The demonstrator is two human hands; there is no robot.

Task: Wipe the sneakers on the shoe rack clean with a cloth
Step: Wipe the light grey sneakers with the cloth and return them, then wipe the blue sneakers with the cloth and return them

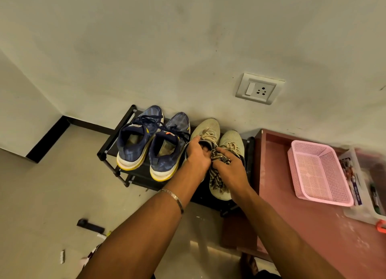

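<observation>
Sneakers stand in two pairs on the rack (pixel 108 147): blue pair (pixel 153 143) left, beige pair (pixel 217 136) right. Left hand (pixel 196 155) grasps the collar of one beige sneaker, probably to keep it steady. Right hand (pixel 229 166) clenches the striped cloth (pixel 219 159) on the other beige sneaker.

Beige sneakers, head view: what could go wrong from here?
1. The left hand grips the left beige sneaker by its collar; a tug might nudge the neighbouring blue sneaker.
2. The cloth in the right hand could snag the loose laces.
3. The heels overhang the shoe rack, so a sneaker could tip off.
</observation>
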